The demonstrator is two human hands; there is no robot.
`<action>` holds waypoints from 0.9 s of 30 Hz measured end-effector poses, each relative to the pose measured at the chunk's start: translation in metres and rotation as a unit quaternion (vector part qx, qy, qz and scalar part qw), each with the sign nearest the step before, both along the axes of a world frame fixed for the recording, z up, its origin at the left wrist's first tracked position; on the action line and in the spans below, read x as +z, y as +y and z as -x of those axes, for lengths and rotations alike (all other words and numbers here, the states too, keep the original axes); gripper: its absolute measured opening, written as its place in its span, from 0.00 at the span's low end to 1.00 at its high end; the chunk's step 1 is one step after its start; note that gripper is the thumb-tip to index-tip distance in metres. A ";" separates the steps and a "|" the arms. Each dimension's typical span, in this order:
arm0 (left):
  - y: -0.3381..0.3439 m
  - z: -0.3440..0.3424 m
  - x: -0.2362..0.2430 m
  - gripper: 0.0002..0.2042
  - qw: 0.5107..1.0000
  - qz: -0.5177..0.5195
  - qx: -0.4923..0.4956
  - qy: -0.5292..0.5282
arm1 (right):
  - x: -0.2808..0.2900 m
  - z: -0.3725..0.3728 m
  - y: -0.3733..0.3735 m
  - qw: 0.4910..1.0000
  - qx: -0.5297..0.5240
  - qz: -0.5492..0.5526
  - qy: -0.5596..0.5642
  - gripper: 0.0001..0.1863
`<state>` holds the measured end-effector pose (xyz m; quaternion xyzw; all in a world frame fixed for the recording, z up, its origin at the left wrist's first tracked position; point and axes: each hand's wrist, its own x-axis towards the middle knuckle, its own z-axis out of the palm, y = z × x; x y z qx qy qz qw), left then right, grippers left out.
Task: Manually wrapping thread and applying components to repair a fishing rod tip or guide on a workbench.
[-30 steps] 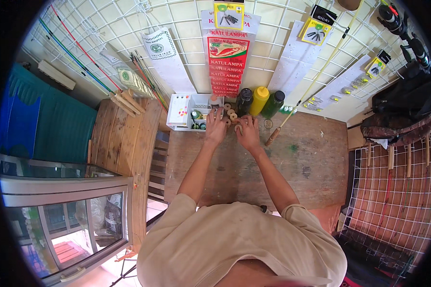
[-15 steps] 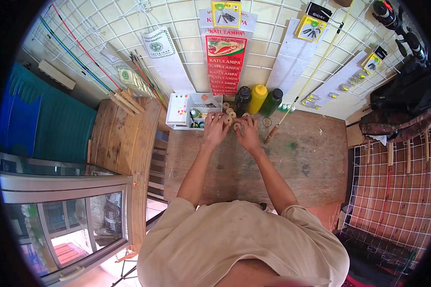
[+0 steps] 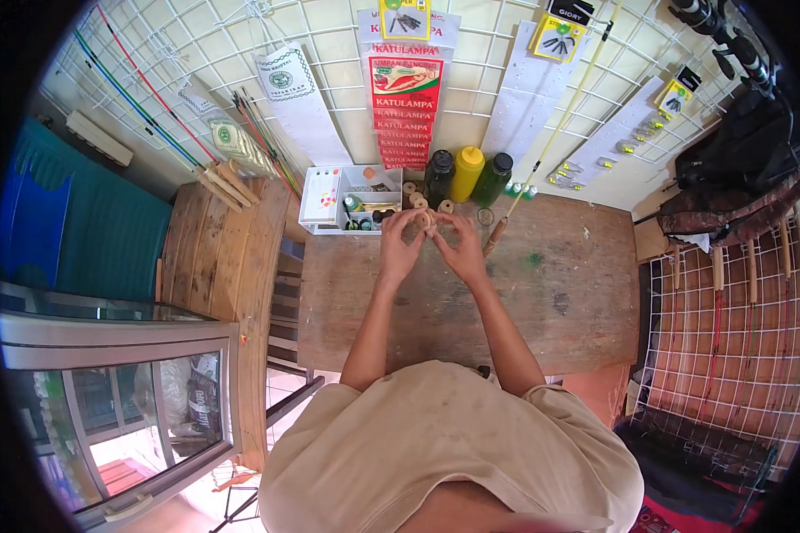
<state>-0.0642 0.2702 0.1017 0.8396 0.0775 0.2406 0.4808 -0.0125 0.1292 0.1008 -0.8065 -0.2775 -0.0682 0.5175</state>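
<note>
My left hand (image 3: 402,243) and my right hand (image 3: 459,247) meet over the far middle of the wooden table. Their fingertips pinch tan cork rings (image 3: 428,220) with small centre holes. How many rings sit between the fingers is hard to make out. Just beyond, more cork rings (image 3: 446,206) lie on the table in front of the bottles. A white divided box (image 3: 322,202) stands left of my hands, holding small bottles and other small items.
Dark (image 3: 438,180), yellow (image 3: 467,178) and green (image 3: 492,183) bottles stand at the back. Right of my hands, a thin yellow rod with a tan handle (image 3: 496,236) leans against the white wall grid. An open window frame (image 3: 233,382) is at lower left.
Both hands have drawn together and lifted off the pile, now holding cork rings between their fingertips. The whole view has shifted slightly.
</note>
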 end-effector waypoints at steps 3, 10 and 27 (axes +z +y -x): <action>-0.009 0.004 0.003 0.19 1.000 0.003 0.016 -0.023 | -0.001 0.002 -0.006 0.999 -0.017 -0.038 -0.001 0.13; -0.021 0.016 -0.005 0.18 0.998 0.041 0.021 -0.042 | 0.007 0.012 -0.017 0.999 0.000 -0.032 0.014 0.07; -0.020 0.018 -0.010 0.18 0.998 0.005 0.053 -0.020 | -0.004 0.015 -0.020 0.998 -0.032 -0.033 0.053 0.09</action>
